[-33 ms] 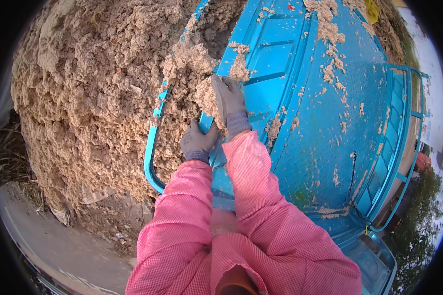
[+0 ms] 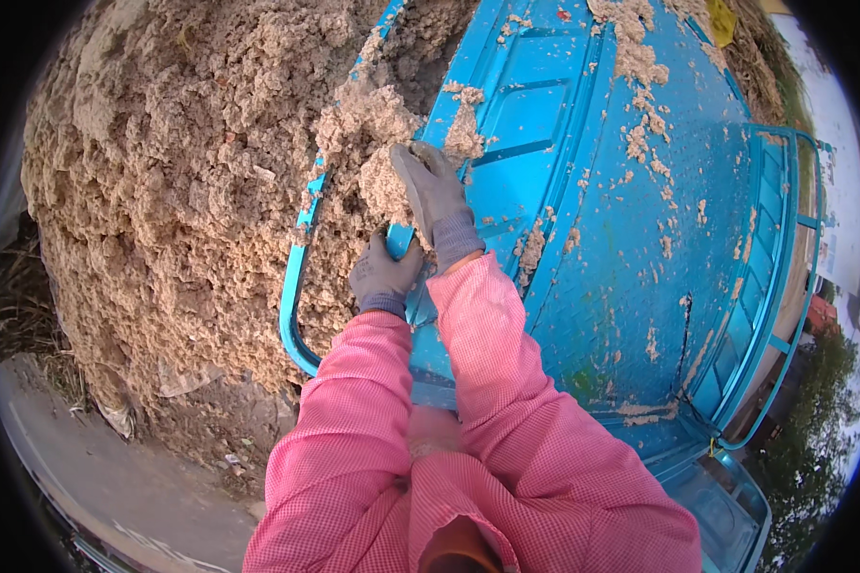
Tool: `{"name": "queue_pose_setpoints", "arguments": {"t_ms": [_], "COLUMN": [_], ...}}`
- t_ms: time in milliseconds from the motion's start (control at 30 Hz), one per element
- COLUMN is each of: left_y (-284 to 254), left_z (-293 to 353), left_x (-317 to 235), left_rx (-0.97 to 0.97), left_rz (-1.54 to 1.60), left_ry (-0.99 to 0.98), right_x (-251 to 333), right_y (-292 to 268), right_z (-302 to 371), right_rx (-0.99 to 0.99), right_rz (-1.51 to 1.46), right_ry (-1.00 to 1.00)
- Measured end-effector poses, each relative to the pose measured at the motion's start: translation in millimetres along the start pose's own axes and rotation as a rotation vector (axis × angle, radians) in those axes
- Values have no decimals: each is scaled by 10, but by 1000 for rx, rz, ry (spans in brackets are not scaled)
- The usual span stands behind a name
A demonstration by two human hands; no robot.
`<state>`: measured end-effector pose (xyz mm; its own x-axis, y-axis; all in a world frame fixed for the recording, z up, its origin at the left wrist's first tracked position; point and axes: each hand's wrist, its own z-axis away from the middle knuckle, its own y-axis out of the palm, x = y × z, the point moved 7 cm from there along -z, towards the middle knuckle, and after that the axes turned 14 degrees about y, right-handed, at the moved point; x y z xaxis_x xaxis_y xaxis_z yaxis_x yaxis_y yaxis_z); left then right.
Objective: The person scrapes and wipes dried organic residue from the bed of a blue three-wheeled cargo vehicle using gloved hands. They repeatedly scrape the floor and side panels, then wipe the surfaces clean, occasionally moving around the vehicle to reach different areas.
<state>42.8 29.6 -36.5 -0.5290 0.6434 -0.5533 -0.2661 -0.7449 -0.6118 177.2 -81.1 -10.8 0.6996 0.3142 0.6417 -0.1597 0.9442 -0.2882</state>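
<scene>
My left hand, in a grey work glove, grips the top edge of a blue truck-bed side panel, thumb and fingers on either side of it. Just beyond it, my right hand, also gloved, lies with fairly straight fingers against the right side of a crumbly, beige pulp-like clump. The clump sits on the panel's edge and merges with more of the same material behind it. My right fingertips are partly hidden.
A large heap of the beige material fills the left. A bent blue rail stands out over it. Scattered crumbs lie on the blue truck bed. Paved ground shows at lower left.
My right hand has shifted slightly left, pushing the clump left toward the heap. My left hand stays in place on the panel edge.
</scene>
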Motion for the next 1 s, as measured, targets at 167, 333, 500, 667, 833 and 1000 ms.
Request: {"name": "queue_pose_setpoints", "arguments": {"t_ms": [167, 333, 500, 667, 833, 1000], "left_y": [-22, -12, 49, 38, -21, 82], "left_z": [12, 4, 15, -46, 88, 914], "left_x": [4, 16, 66, 88, 308, 823], "left_rx": [-6, 15, -23, -148, -157, 57], "left_rz": [9, 12, 27, 73, 303, 75], "left_ry": [19, 57, 85, 209, 227, 127], "right_x": [990, 977, 225, -101, -236, -392], "right_y": [-605, -696, -532, -379, -381, -156], "right_z": [-228, -738, -525, 28, 325, 693], "right_rx": [-406, -541, -453, -333, -138, -200], "right_rz": [210, 1008, 700, 571, 642, 710], "right_ry": [-302, -499, -205, -130, -65, 104]}}
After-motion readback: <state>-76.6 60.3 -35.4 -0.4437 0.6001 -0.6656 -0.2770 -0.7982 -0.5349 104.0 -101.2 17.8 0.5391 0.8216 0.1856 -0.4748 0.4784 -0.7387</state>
